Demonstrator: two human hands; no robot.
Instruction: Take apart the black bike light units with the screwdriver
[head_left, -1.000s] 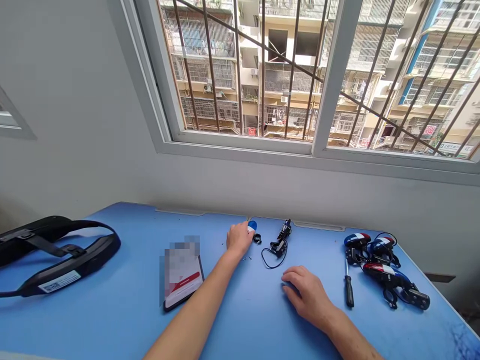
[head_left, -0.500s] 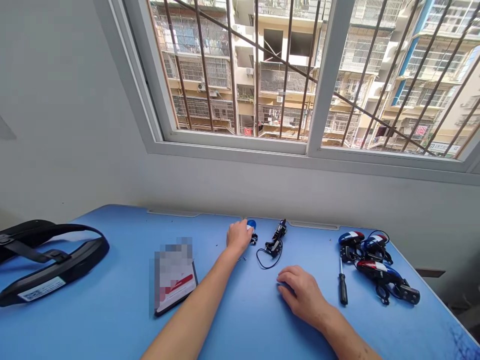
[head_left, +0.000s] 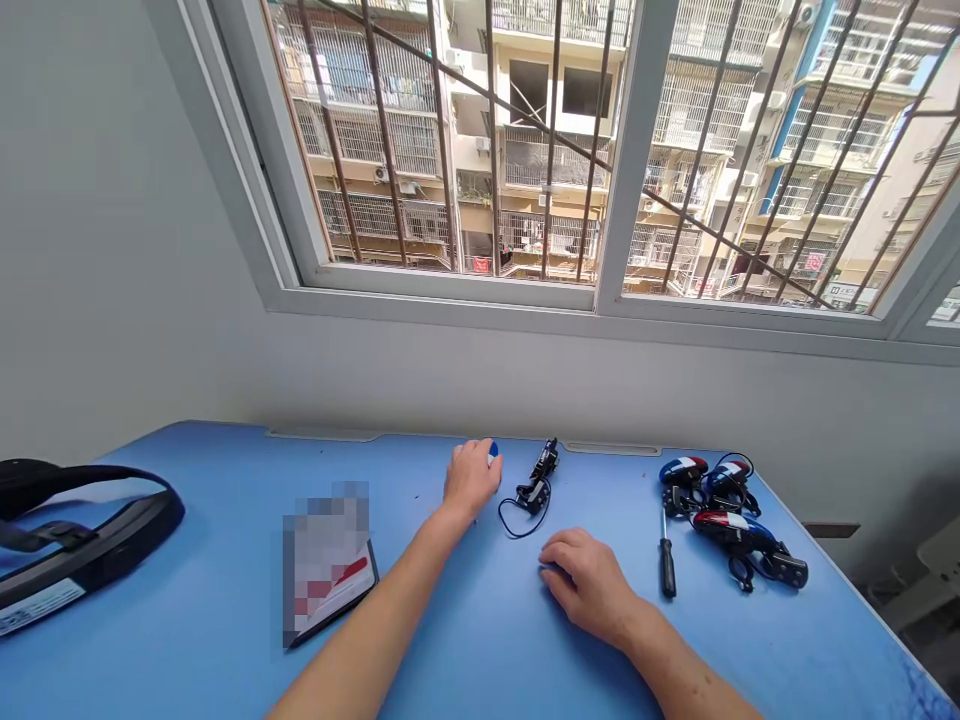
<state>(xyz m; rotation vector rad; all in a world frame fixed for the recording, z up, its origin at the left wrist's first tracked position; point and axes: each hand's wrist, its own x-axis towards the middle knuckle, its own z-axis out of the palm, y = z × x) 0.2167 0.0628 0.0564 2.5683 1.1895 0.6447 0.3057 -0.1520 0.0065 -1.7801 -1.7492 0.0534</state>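
left hand (head_left: 471, 480) narrowed around a small blue piece (head_left: 492, 453) near the far edge of a blue table (head_left: 225, 610), black bracket (head_left: 536, 490) with looped cable just beside it, right hand (head_left: 581, 578) palm down, loosely curled, empty, near a black-handled screwdriver (head_left: 667, 567)

Blue-and-white plastic piece (head_left: 493, 453)

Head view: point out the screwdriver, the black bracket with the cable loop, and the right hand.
Screwdriver (head_left: 667, 568), head view, black handle.
Black bracket (head_left: 535, 492), head view, its body.
Right hand (head_left: 585, 585), head view, back of hand.
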